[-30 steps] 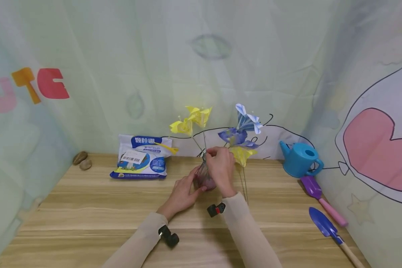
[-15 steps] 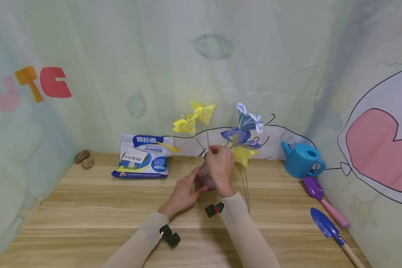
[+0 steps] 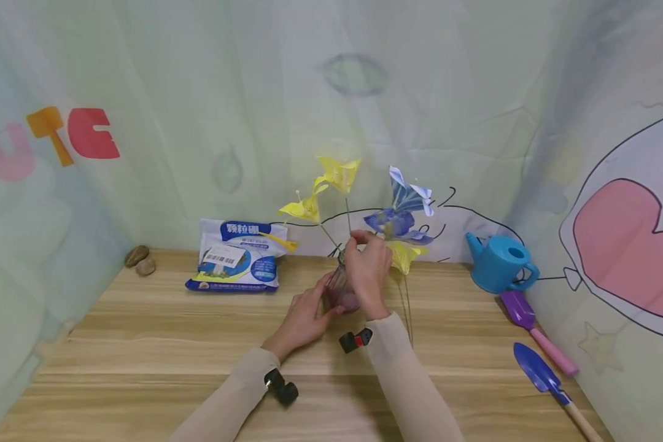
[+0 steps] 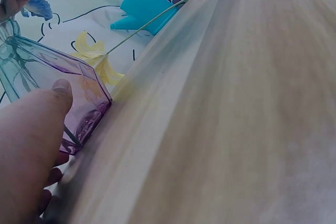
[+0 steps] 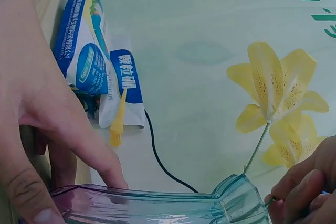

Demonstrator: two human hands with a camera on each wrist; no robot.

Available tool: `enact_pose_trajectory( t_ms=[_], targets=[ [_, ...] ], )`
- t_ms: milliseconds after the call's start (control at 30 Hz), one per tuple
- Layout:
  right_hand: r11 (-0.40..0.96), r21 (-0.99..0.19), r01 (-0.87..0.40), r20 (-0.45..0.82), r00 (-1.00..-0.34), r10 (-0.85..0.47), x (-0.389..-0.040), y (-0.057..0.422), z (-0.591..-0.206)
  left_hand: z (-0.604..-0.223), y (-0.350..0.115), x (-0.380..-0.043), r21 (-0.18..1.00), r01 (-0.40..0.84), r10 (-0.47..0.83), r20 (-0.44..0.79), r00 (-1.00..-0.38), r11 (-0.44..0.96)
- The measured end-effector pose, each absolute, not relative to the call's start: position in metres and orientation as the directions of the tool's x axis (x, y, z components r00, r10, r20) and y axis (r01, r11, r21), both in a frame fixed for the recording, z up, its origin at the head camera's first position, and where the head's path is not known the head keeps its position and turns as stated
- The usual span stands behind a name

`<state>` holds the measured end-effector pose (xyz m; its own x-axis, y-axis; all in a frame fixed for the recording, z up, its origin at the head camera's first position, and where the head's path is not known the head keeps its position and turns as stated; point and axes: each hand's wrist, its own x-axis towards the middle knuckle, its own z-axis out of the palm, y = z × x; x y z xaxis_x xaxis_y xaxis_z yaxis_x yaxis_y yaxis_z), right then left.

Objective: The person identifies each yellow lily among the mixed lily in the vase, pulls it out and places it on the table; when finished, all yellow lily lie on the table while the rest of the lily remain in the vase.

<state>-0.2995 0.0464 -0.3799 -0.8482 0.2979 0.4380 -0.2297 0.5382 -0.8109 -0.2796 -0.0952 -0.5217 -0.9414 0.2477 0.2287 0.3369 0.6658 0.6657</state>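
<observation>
My left hand (image 3: 301,319) grips the lower body of a clear vase (image 4: 84,95), pink-purple at the base and teal at the neck. The vase stands on the table, mostly covered by my hands in the head view. Just over its mouth, the right hand (image 3: 369,270) pinches the thin stem of a yellow lily (image 3: 339,174). A second yellow lily (image 3: 302,210) leans left out of the neck. To the right are a light blue flower (image 3: 410,195), a violet-blue flower (image 3: 392,222) and another yellow lily (image 3: 402,256), with thin stems (image 3: 406,307) along the table.
A blue-and-white bag (image 3: 234,258) and two brown stones (image 3: 145,266) are at the back left. On the right are a blue watering can (image 3: 497,264), a purple scoop (image 3: 518,309) and a blue trowel (image 3: 536,366). A printed curtain (image 3: 276,110) borders the table.
My right hand has risen slightly, and the lily it pinches has moved up and to the right. The two yellow lilies stand farther apart. My left hand stays on the vase.
</observation>
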Motion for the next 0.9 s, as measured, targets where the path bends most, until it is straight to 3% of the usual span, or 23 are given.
enact_pose_trajectory(
  t_ms=[900],
  targets=[
    [0.415,-0.847,-0.333,0.494,-0.782,0.381,-0.3018,0.0368,-0.3757,-0.5200,-0.0947,-0.2792,0.667,0.344,0.246,0.241,-0.939,0.661]
  ],
)
